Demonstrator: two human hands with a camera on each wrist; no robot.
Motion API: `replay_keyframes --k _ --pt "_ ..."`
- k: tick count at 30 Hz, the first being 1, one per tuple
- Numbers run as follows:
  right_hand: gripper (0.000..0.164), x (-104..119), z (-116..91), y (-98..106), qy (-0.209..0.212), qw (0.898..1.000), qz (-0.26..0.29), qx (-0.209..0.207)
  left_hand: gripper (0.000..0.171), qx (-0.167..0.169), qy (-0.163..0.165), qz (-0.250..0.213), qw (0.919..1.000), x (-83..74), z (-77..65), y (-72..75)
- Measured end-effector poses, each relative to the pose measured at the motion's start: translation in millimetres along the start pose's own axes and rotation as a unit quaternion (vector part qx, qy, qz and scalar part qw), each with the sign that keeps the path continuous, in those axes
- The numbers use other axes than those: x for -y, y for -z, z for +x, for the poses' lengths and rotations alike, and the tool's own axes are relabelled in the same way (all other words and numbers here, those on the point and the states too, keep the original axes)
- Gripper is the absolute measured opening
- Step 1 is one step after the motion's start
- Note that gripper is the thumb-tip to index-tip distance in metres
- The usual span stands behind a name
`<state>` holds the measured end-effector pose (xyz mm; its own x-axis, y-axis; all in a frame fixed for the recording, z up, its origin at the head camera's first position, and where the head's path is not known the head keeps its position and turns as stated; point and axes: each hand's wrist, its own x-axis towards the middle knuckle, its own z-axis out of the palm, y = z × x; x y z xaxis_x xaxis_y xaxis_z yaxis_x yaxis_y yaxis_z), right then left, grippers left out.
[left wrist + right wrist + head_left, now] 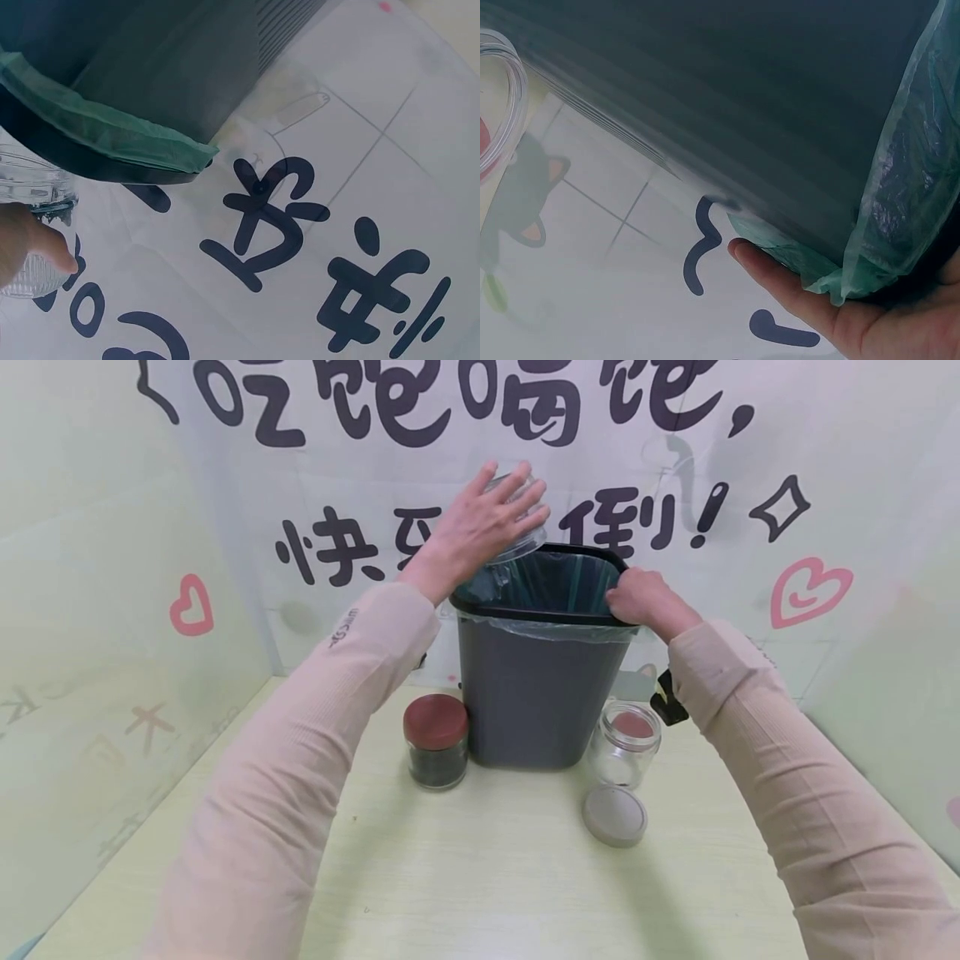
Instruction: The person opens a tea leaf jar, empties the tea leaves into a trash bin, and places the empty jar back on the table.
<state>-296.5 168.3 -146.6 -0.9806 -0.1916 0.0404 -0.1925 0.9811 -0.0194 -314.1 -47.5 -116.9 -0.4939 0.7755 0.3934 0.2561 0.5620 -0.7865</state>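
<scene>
Left hand (pixel 491 520) grips clear jar (pixel 522 547), long axis roughly 12-to-6, mouth toward 6; right hand (pixel 648 600) grips bin (pixel 542 689) rim, 3 o'clock.

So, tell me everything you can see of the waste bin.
The waste bin looks like dark grey plastic: smooth-fronted, wider at the top, rounded at the corners. A translucent greenish liner folds over its black rim. It stands roughly upright on the pale table, open at the top. The right hand grips the rim's right side; the left hand holds a glass jar over the opening. Its bottom inside is hidden.
</scene>
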Motion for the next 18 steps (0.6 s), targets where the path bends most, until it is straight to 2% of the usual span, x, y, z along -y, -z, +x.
replay_keyframes --k 6,12,14,18 --pt "0.034 0.1 0.0 -0.6 -0.002 1.0 0.002 0.003 0.066 0.014 -0.038 0.04 0.9984 0.1 3.7 2.3" --pt "0.035 -0.7 0.1 -1.2 -0.002 1.0 0.006 -0.002 0.069 0.033 -0.093 0.074 0.9923 -1.2 6.7 3.5" --pt "0.035 -1.0 0.2 -1.4 0.001 1.0 0.005 -0.004 0.071 0.028 -0.112 0.091 0.9891 -2.2 6.5 2.6" --pt "0.034 -0.8 0.5 -1.1 0.003 1.0 0.006 -0.005 0.068 -0.012 -0.142 0.146 0.9791 -5.4 3.6 -2.0"
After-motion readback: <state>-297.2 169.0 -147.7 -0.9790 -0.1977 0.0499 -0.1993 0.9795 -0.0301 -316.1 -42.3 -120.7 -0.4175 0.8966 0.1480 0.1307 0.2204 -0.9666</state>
